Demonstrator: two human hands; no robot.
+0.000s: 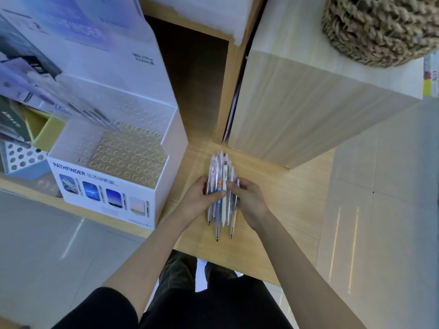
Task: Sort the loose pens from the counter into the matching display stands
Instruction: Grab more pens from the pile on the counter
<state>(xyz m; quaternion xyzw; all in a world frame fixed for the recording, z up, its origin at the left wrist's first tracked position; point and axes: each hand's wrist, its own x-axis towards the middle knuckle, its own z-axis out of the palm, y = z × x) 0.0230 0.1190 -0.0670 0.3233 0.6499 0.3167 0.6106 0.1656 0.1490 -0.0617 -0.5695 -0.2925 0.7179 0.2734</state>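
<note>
Far left edge of the surface: a stand with a grey perforated panel [22, 157], partly cut off and blurred. Beside it sits the white PATHFINDER display stand [107, 184], at the near-left edge. Its clear hole tray [128, 162] shows rows of round sockets, with no pens seated in the ones visible.

The light wood surface [273, 210] has a bare strip running from the stand to the right edge. Behind it is a dark recess [194, 79] between the stand and a pale wood-grain box [308, 110].

The pens [222, 176] are bunched in one bundle mid-surface, just in front of the pale box's near corner. They lie flat, tips toward the near edge, and two tips stick out past the rest.

Left hand [202, 198] — grip closed on the bundle's left side, thumb across the top. Right hand [249, 198] — grip closed on the right side, fingers on the barrels.

A woven basket [380, 27] sits on top of the box at far right. The grey tiled floor [47, 245] shows below on both sides.
</note>
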